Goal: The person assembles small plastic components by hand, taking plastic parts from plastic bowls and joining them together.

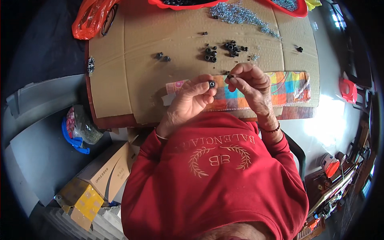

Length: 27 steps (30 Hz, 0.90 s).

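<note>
On the far left, an orange plastic bag (90, 18) lies at the corner of the brown cardboard sheet (132, 64) covering the table. Near the middle, the left hand (192, 100) is curled, pinching a small black ring-shaped part (211, 83) between thumb and fingers. Just beside it, the right hand (250, 86) is closed on a second small black part (230, 77) with its fingertips. Both hands are above a multicoloured checked cloth (288, 88). Loose black parts (211, 55) and a pile of silver screws (240, 16) lie further back.
</note>
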Tool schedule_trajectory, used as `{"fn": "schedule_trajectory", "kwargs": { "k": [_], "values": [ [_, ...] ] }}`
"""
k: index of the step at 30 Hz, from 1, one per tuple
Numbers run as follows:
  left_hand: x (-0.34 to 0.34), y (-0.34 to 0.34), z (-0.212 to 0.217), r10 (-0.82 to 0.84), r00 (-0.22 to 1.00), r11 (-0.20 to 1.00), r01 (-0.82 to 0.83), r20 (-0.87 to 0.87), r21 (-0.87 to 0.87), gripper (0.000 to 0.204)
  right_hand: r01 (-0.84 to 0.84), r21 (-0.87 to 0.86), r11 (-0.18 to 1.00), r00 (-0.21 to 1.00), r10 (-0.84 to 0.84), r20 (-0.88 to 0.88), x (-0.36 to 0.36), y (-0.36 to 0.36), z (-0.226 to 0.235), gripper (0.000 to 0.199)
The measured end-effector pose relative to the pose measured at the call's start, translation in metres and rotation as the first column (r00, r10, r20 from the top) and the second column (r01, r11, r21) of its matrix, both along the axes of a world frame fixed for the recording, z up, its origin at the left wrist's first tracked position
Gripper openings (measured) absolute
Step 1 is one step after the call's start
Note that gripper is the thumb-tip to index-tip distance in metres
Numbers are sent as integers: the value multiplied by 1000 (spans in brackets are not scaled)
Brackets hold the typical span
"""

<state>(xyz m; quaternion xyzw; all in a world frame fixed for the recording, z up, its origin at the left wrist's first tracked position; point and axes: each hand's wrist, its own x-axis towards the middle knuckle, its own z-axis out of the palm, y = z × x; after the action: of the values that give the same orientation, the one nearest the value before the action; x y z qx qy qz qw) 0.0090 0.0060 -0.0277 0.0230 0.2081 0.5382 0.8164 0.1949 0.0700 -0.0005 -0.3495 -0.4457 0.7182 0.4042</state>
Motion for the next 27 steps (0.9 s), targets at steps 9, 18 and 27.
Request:
{"fn": "schedule_trajectory", "kwargs": {
  "k": [9, 18, 27],
  "values": [
    [-4, 0, 6, 19, 998, 1000, -19, -63, 7, 22, -86, 597, 798, 971, -66, 228, -17, -6, 8, 15],
    [-6, 3, 10, -8, 996, 996, 16, -93, 86, 20, -30, 789, 614, 919, -293, 264, -27, -12, 8, 26],
    [-6, 2, 6, -21, 993, 998, 28, -112, 58, 20, -74, 800, 595, 898, -310, 313, -26, -14, 2, 28]
  ]
}}
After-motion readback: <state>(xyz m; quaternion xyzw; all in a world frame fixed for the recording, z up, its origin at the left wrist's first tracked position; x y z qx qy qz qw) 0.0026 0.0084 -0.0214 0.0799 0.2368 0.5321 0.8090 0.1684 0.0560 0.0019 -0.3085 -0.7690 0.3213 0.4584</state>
